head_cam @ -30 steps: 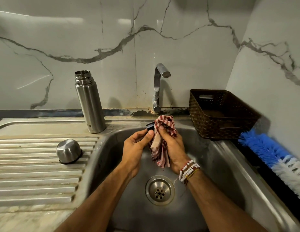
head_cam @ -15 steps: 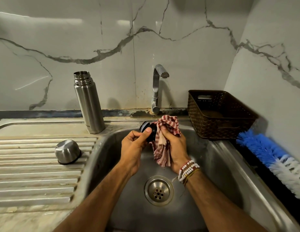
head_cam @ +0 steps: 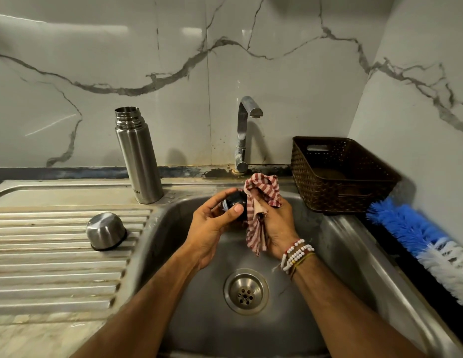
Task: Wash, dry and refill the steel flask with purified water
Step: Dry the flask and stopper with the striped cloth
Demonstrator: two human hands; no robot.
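The steel flask (head_cam: pixel 138 161) stands upright and uncapped on the sink ledge at the back left. Its steel cup lid (head_cam: pixel 105 231) lies upside down on the ribbed drainboard. Over the sink basin (head_cam: pixel 336 244), my left hand (head_cam: pixel 212 226) grips a small black stopper (head_cam: pixel 234 200) between fingers and thumb. My right hand (head_cam: pixel 275 224) holds a red-and-white striped cloth (head_cam: pixel 261 200) bunched against the stopper's right side. Part of the stopper is hidden by the cloth.
A steel tap (head_cam: pixel 244 133) rises behind the basin, not running. A brown woven basket (head_cam: pixel 339 177) sits at the back right. A blue-and-white bottle brush (head_cam: pixel 419 241) lies along the right counter. The drain (head_cam: pixel 246 291) is below my hands.
My left hand has turned the black stopper so more of it shows, and the cloth in my right hand has shifted round it. The flask and cup lid have stayed put.
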